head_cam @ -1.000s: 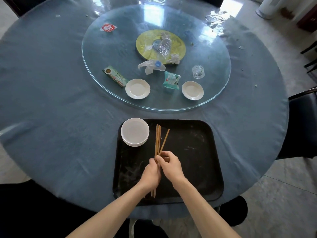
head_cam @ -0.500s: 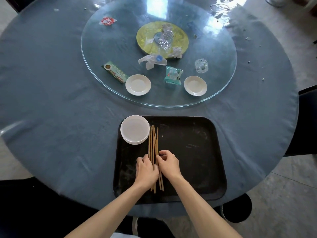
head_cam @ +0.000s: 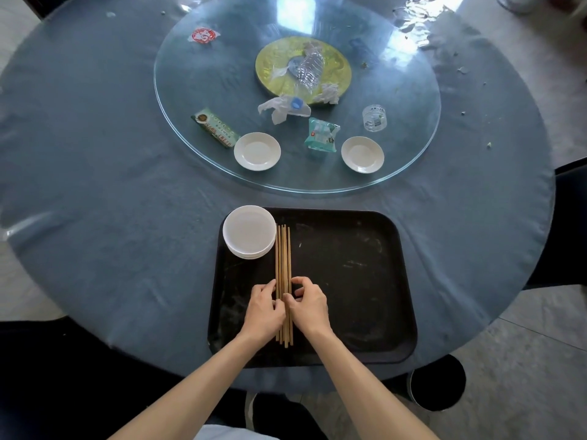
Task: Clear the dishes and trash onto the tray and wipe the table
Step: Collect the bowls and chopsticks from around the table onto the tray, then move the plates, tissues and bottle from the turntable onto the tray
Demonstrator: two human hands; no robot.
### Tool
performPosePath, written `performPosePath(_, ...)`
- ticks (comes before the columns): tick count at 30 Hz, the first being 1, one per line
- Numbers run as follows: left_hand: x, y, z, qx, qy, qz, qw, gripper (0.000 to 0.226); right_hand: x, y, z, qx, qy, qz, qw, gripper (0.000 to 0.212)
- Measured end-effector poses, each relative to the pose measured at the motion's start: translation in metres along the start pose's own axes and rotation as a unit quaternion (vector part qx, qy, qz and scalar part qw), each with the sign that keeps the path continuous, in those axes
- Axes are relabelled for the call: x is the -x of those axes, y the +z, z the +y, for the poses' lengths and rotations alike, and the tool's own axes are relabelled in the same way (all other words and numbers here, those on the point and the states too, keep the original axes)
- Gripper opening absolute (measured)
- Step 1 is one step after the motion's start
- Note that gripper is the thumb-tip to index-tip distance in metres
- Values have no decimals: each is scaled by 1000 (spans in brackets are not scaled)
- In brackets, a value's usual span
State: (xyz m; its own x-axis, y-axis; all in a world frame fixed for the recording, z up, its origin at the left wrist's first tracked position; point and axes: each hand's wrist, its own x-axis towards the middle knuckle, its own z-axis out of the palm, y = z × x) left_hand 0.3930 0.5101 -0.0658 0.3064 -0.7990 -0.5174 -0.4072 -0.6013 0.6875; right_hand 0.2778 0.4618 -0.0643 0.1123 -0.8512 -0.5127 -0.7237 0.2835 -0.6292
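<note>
From your head camera, your left hand (head_cam: pixel 263 312) and right hand (head_cam: pixel 309 308) flank a bundle of thin wooden chopsticks (head_cam: pixel 283 262) lying flat on the black rectangular plastic tray (head_cam: pixel 355 281) at the surface's near edge, curled fingers pinching it from both sides. A stack of white round plates (head_cam: pixel 249 231) fills the tray's far-left corner. Two small white saucers (head_cam: pixel 257 151) sit near the round glass turntable's (head_cam: pixel 197 87) near edge.
</note>
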Motion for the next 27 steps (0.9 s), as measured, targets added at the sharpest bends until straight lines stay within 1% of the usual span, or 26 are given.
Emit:
performPosePath(6, 7, 1, -2, 2, 10, 0, 1000, 53, 5, 0, 4, 12, -9, -2, 1000, 43)
performPosePath(12, 17, -4, 3, -12, 14, 2, 1000, 53, 10, -4, 4, -3, -22, -8, 1000, 45)
performPosePath(14, 20, -8, 5, -32, 27, -1, 999, 54, 11, -11, 2, 9, -31, -8, 999, 46)
performPosePath(16, 25, -16, 12, -66, 56, 4, 996, 56, 11, -22, -2, 18, -46, 4, 999, 47)
performPosePath(20, 28, -46, 51, -84, 173, -8, 981, 62, -4, -57, -22, 39, -100, 58, 993, 50)
performPosePath(23, 11, -80, 90, -73, 233, 10, 970, 61, -27, -87, -43, 41, -133, 104, 985, 56)
performPosePath(25, -14, -107, 116, -52, 232, 45, 970, 56, -47, -105, -59, 23, -137, 120, 983, 58)
performPosePath(27, -46, -133, 139, -17, 197, 77, 977, 51, -68, -122, -73, 10, -127, 129, 983, 58)
